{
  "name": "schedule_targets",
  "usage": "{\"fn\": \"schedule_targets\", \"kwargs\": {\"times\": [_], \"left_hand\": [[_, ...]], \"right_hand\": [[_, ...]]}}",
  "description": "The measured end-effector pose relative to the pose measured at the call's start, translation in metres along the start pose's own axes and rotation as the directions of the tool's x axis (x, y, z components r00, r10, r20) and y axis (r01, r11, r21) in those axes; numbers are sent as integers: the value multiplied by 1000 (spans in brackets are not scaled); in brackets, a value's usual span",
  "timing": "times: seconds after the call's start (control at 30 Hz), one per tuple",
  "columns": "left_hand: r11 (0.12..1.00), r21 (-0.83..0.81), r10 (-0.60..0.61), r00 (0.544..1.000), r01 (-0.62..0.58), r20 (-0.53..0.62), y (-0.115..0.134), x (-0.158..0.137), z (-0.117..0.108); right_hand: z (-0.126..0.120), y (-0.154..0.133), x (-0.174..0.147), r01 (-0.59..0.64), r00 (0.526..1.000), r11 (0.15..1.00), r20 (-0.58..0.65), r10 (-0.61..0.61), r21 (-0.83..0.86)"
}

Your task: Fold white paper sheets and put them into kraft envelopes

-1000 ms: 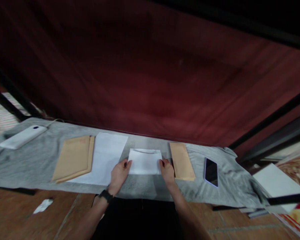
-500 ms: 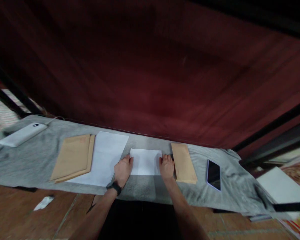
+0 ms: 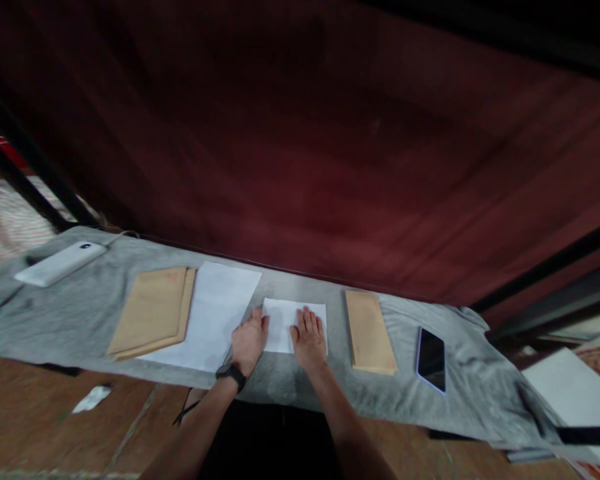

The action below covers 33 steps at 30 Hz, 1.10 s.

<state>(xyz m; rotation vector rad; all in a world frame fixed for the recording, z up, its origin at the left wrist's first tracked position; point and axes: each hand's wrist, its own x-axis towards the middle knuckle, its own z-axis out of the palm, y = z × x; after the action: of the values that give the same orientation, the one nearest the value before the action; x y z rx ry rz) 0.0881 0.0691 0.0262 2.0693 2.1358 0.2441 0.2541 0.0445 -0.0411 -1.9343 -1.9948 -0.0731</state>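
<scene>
A small white sheet of paper, seemingly folded, lies on the grey cloth in front of me. My left hand is closed at its left edge, thumb and fingers together on the paper; a dark watch is on that wrist. My right hand lies flat on the right half of the paper, fingers stretched out, and covers part of it. Just left of my left hand rests a larger stack of white paper. Brown envelopes overlap the left side of that stack.
Right of my right hand lies a narrow brown envelope stack, then a phone. A white device with a cable sits at the far left. The grey cloth covers the surface; a dark red panel rises behind it.
My right hand has moved left from the paper's right edge onto its surface and flattened out. My left hand stays at the left edge. The view has shifted slightly.
</scene>
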Motion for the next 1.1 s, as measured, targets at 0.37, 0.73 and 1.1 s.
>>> {"fn": "schedule_targets", "kwargs": {"times": [0.37,0.73,1.1], "left_hand": [[887,-35,450,880,-460,-152,41,-2,56],[951,14,304,930,-308,-207,7,7,62],[943,46,333,924,-330,-186,6,7,60]], "right_hand": [[-3,0,1,2,997,1000,76,-4,18],[-3,44,-4,-68,988,997,-141,63,-32],[7,-25,30,43,998,993,33,-47,107]]}}
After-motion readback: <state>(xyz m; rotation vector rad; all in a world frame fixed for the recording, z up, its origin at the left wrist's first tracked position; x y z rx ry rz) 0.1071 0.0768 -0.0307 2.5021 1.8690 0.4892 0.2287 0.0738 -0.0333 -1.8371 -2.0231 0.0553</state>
